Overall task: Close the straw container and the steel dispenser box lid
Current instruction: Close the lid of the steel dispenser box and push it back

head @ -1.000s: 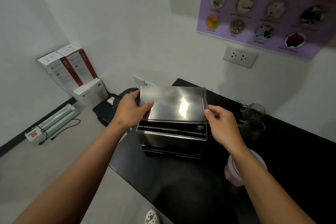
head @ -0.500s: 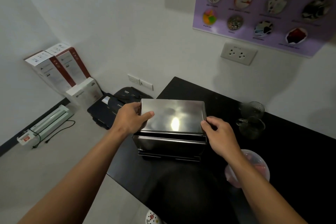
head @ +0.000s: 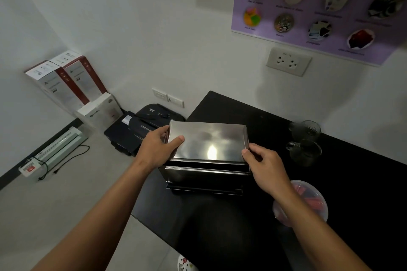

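Observation:
A steel dispenser box (head: 204,174) stands on the black counter (head: 352,182). Its shiny lid (head: 209,142) lies almost flat on top, with a thin dark gap along the front. My left hand (head: 157,149) grips the lid's left edge, thumb on top. My right hand (head: 267,165) pinches the lid's right front corner. A round clear plastic container (head: 308,200) holding red straws sits to the right, partly hidden by my right forearm; whether its cover is on I cannot tell.
Two glass cups (head: 305,141) stand behind the container near the wall. On the floor to the left are a black paper shredder (head: 143,127), white and red boxes (head: 66,81) and a laminator (head: 55,152) with a cord. A wall socket (head: 288,61) sits above the counter.
Both hands have lowered the lid from a raised tilt to nearly flat on the box. The view has tipped downward a little.

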Motion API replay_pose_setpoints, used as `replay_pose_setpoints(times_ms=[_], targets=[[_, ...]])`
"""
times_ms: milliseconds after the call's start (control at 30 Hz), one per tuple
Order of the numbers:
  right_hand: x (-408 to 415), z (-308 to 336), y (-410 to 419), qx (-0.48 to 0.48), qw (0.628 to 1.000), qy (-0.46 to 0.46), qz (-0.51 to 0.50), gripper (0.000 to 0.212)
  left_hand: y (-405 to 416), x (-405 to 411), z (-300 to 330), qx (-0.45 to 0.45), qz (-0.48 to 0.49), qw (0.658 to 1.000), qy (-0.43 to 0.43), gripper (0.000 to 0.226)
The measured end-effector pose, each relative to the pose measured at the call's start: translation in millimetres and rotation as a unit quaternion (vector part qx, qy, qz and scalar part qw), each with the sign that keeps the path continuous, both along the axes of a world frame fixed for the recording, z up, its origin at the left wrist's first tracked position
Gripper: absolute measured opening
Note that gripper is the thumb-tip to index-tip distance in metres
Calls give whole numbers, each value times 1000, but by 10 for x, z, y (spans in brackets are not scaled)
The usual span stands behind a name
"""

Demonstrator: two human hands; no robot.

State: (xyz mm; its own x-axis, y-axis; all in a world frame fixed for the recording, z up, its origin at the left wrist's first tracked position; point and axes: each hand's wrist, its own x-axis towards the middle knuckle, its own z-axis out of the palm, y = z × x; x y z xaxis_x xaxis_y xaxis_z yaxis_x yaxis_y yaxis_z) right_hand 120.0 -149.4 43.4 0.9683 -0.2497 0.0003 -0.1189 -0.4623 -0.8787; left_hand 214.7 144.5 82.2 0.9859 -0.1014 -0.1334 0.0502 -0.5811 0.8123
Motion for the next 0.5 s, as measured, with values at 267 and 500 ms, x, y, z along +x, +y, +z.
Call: replay_pose_setpoints(times_ms=[267,500], targets=[[-76,-15,-1,9,1000,8,-2,12,0,-145,-94,-81,16,995,51,51],[-181,-48,9,43,999,24,1,18,17,-246,-74,-82,3,996,30,45]])
